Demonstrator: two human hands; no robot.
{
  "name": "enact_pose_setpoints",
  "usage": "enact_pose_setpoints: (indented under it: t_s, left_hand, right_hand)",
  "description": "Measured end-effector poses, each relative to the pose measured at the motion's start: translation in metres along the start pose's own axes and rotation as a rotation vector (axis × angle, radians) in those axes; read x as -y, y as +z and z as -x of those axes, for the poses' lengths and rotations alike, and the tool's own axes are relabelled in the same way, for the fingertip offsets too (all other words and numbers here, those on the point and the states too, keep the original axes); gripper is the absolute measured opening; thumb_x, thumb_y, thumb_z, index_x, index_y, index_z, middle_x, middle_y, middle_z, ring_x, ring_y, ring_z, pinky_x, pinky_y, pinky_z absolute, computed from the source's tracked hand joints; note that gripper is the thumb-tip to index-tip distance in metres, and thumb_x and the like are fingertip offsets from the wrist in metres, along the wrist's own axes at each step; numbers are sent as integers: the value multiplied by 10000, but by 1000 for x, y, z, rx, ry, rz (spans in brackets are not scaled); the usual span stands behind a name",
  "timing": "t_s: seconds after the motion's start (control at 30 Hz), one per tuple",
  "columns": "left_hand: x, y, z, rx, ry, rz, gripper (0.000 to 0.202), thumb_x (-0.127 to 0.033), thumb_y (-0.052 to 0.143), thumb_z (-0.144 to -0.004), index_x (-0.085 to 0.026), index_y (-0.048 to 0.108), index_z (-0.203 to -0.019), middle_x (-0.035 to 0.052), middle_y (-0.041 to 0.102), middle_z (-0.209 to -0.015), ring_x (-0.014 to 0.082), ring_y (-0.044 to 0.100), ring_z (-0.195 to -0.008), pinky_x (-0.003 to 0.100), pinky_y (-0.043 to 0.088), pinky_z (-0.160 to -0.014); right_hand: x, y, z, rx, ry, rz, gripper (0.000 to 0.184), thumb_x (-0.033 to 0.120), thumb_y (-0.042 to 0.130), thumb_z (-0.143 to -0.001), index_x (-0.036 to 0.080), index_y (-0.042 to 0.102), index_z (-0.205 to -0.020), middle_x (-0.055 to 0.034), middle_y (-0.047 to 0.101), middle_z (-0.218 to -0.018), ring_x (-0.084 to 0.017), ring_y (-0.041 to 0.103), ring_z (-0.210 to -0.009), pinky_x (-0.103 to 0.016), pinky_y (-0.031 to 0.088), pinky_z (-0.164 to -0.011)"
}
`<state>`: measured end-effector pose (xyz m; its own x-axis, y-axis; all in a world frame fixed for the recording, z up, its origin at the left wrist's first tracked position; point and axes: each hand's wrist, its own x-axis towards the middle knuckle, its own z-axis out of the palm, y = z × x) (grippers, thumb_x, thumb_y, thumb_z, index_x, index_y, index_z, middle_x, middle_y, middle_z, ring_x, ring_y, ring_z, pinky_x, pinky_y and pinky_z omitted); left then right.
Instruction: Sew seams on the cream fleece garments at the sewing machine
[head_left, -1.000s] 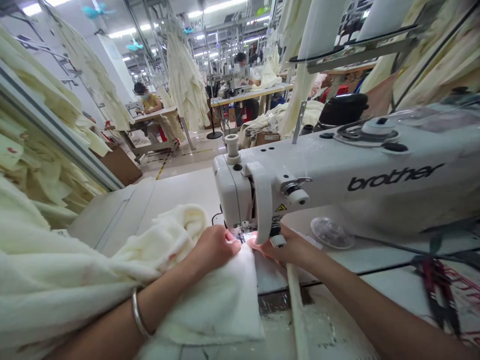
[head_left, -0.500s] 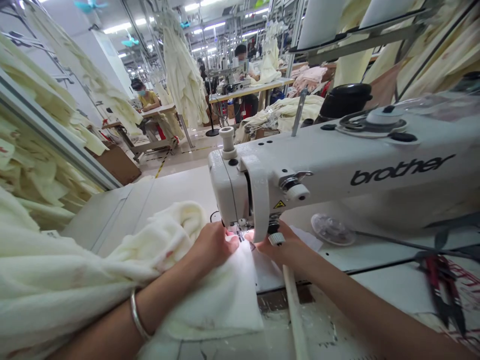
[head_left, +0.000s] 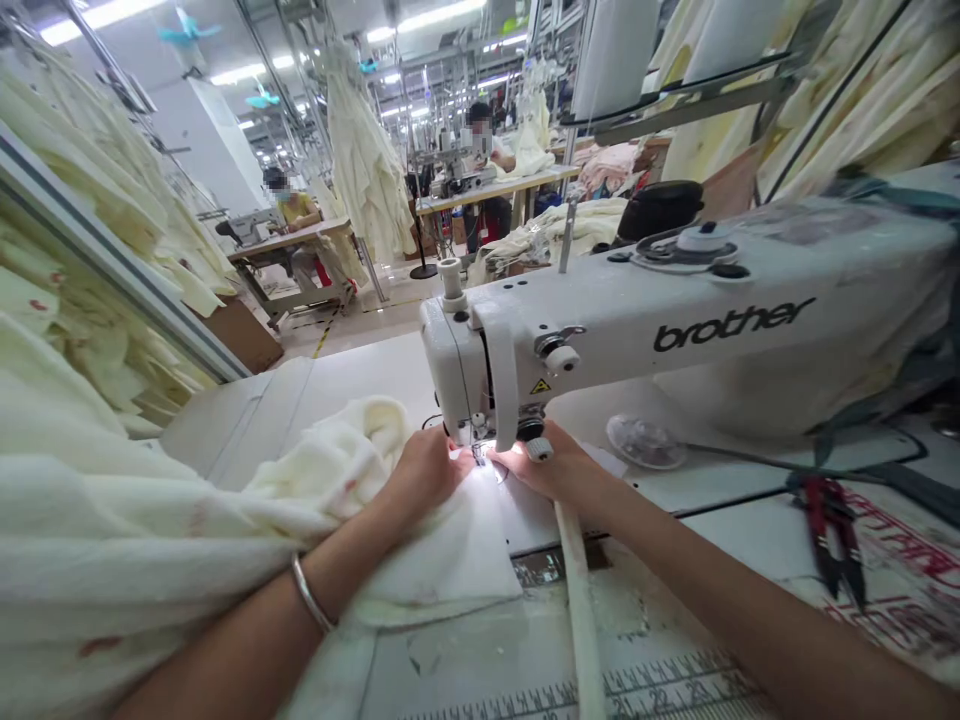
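Cream fabric [head_left: 457,560] lies under the needle area of a white sewing machine [head_left: 600,310] and spreads left in a bunched pile. My left hand [head_left: 426,472] is closed on this fabric, its fingertips just left of the lit presser foot [head_left: 480,455]. My right hand [head_left: 555,468] is on the other side of the foot, fingers pinched together and partly hidden behind the machine head. From beneath it a narrow cream strip [head_left: 574,600] hangs down over the table's front edge. Where the strip meets my fingers is hidden.
Red-handled snips [head_left: 831,540] lie at the right, near a clear plastic disc [head_left: 645,440]. A printed ruler scale [head_left: 667,685] runs along the front edge. Cream garments hang behind a metal rail [head_left: 112,250] at left. Two people sit at other machines further back.
The view has shifted, bringing the ruler scale and more of the machine's right end into sight. Both hands stay by the presser foot, with the fabric little changed.
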<state>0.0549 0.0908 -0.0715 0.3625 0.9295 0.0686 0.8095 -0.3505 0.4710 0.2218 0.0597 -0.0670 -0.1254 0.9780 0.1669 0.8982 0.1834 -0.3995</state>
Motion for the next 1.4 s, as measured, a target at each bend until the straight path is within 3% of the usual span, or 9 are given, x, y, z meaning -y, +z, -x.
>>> enact_pose_setpoints:
  t_s: [0.07,0.17,0.23,0.3,0.43,0.57,0.73,1.07,1.4]
  left_hand:
    - [-2,0,0,-6,-12,-31,241,-227,519,-792,-117,692,-919,129,722,-884,259,654,-827,341,472,-737]
    - [-3,-1,0,3,-16,-62,246,-223,516,-796,-115,697,-922,132,726,-896,263,660,-847,338,465,-742]
    - [-4,-2,0,6,-15,-75,246,-230,517,-800,-118,699,-922,129,728,-899,261,663,-862,332,464,-747]
    - [-4,-1,0,0,-8,-81,244,-231,515,-803,-125,699,-922,123,730,-906,256,664,-877,325,462,-753]
    - [-3,0,0,-11,15,-83,247,-237,494,-810,-125,697,-895,128,733,-893,267,667,-861,336,456,-743]
    - [-2,0,1,-28,29,-56,243,-232,495,-809,-142,691,-920,118,731,-944,258,663,-900,326,457,-766]
    - [-5,-2,2,-34,40,-39,228,-187,493,-796,-147,695,-896,98,730,-906,242,650,-870,316,451,-754]
    - [-9,-1,4,-30,7,-45,232,-187,476,-803,-150,684,-900,112,728,-922,260,656,-893,334,459,-770]
    - [-1,4,-7,-24,-7,-39,201,-179,540,-765,-153,671,-914,110,718,-972,272,639,-945,357,474,-813]
  right_hand:
    - [8,-3,21,-30,-17,91,33,151,608,-847,129,622,-867,-78,641,-857,-209,608,-789,-356,520,-687]
    - [20,1,57,-220,-238,246,198,-19,528,-776,78,637,-910,-188,637,-983,-332,566,-980,-447,504,-767]
    - [25,7,73,-351,-516,302,271,-64,479,-742,61,637,-923,-174,635,-985,-309,558,-968,-418,516,-772]
    - [26,12,78,-371,-690,290,269,-80,469,-711,79,631,-856,-123,633,-891,-249,568,-819,-358,535,-684]
    - [25,14,73,-267,-621,201,268,-100,470,-686,144,566,-738,-66,601,-789,-215,547,-706,-323,521,-568]
    - [34,18,78,-392,-589,216,252,-49,424,-767,127,585,-848,-93,638,-868,-243,588,-830,-333,527,-622]
    - [45,31,87,-490,-559,299,291,-35,382,-771,80,609,-911,-117,665,-855,-246,606,-826,-324,505,-611]
    - [36,30,84,-471,-549,221,285,-86,382,-757,135,562,-765,-74,605,-743,-212,578,-721,-318,505,-620]
    - [27,37,73,-491,-533,225,316,-110,371,-738,128,574,-785,-78,607,-763,-217,547,-726,-318,506,-621]
